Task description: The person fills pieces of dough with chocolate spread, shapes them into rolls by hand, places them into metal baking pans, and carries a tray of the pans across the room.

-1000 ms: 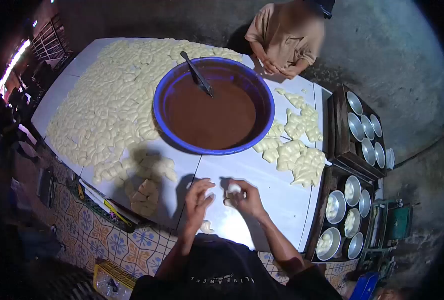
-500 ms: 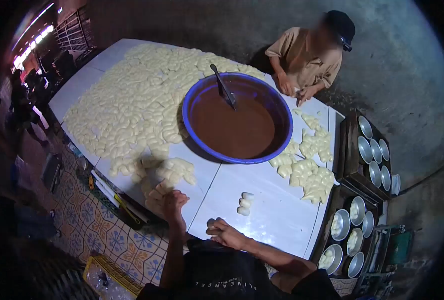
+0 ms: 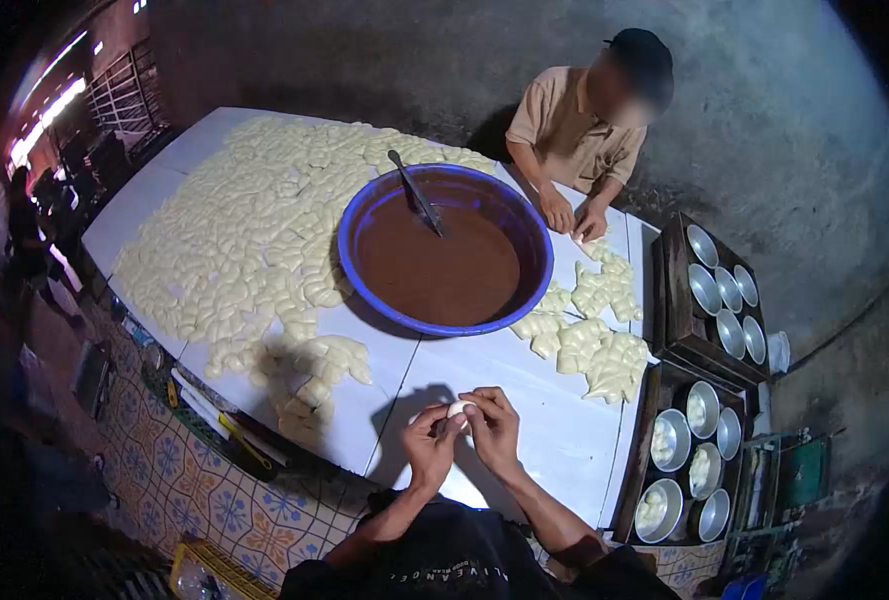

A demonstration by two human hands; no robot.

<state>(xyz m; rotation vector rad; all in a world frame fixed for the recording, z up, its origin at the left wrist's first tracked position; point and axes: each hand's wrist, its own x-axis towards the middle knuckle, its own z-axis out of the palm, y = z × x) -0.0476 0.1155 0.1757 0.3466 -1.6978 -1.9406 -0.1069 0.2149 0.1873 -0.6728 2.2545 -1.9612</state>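
Near the table's front edge, my left hand point(image 3: 430, 446) and my right hand point(image 3: 493, 430) meet, their fingers closed round one small white dough piece point(image 3: 459, 409). Beyond them stands a blue basin point(image 3: 447, 328) of brown filling point(image 3: 435, 262), with a dark-handled utensil point(image 3: 417, 195) resting in it. Pale dough pieces point(image 3: 235, 230) cover much of the table's left side, and a smaller dough cluster point(image 3: 615, 365) lies right of the basin. Whether other pieces lie behind my hands is hidden.
A co-worker point(image 3: 585, 130) works with both hands at the table's far right. Dark crates hold round metal tins point(image 3: 705, 287) to the right, and several nearer tins point(image 3: 670, 440) contain dough. A yellow crate point(image 3: 227, 572) sits on the tiled floor at lower left.
My left hand has come back from the dough at left and joined my right hand round a piece. The three pieces seen on the table are no longer visible. The view has shifted.
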